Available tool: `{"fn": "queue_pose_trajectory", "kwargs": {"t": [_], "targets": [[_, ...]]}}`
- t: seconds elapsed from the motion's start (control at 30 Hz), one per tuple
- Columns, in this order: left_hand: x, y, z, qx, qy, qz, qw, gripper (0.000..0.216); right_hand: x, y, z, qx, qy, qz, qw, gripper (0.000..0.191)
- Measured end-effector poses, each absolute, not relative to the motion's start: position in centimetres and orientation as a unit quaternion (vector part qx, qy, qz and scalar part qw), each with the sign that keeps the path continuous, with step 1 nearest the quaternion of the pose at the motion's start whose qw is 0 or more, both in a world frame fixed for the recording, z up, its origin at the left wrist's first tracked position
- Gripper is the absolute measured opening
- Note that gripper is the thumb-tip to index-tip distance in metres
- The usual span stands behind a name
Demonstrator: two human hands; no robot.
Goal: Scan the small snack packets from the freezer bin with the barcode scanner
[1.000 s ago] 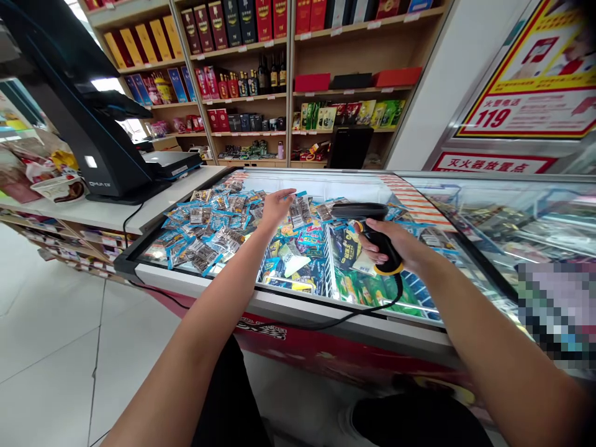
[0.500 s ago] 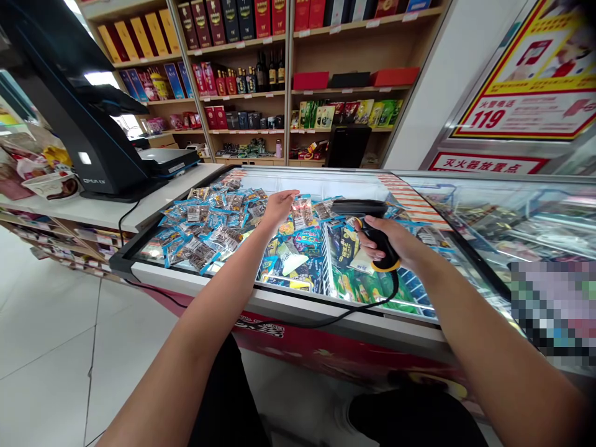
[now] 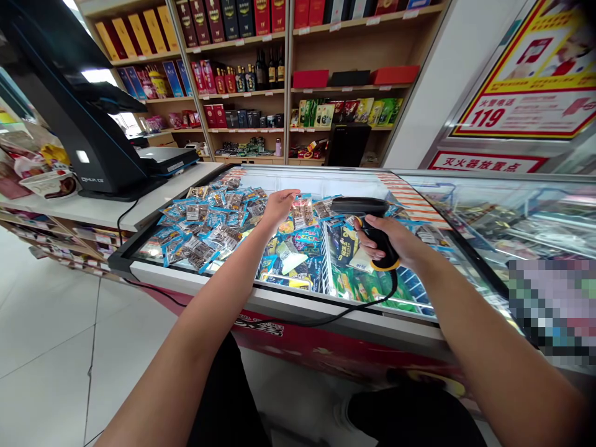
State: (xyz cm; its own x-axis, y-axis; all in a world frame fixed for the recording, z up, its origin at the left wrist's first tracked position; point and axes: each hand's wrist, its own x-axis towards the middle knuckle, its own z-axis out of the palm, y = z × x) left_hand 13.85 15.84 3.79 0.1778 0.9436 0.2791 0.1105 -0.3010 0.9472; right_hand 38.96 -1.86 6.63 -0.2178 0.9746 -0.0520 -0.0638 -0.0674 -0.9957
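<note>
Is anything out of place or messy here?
Yes: a heap of small packets lies scattered on the freezer lid, overlapping at all angles, rather than on the shelves. The left hand holds one packet beside the scanner in the right hand. Nothing looks spilled or broken.

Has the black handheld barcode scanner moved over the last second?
No. The black handheld barcode scanner in the right hand sits at the same spot above the freezer's white divider bar; only the camera shifted slightly.
</note>
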Motion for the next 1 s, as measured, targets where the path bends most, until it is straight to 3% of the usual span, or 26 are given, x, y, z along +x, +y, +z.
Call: {"fn": "queue_pose_trajectory", "kwargs": {"t": [1.0], "targets": [[15.4,12.5,5.3,0.723,0.314,0.446,0.423,0.031,38.4,-1.9,6.5,-0.451,-0.538,0.565,0.434,0.046]]}}
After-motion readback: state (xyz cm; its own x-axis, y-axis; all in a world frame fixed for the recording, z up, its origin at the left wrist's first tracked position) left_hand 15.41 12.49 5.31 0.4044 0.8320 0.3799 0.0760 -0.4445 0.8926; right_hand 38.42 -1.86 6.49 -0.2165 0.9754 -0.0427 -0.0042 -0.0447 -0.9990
